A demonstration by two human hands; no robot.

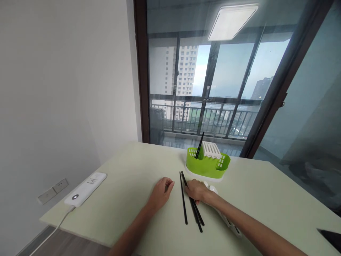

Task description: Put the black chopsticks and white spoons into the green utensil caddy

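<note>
A pale worktop (133, 185) carries a green cutlery drainer (207, 164) on a white drip tray near its far edge; one black chopstick (199, 145) is seen standing tilted in its left compartment, with a white slotted insert (211, 149) beside it. In front of the drainer, loose black chopsticks (183, 199) lie flat. They are judged light, stiff, smooth and prone to roll, best pinched near mid-length. The right hand (198, 191) rests on two of them, its grip lowered over them but not clearly clamped. The left hand (161, 193) lies loosely curled, holding nothing, just beside the single stick.
</note>
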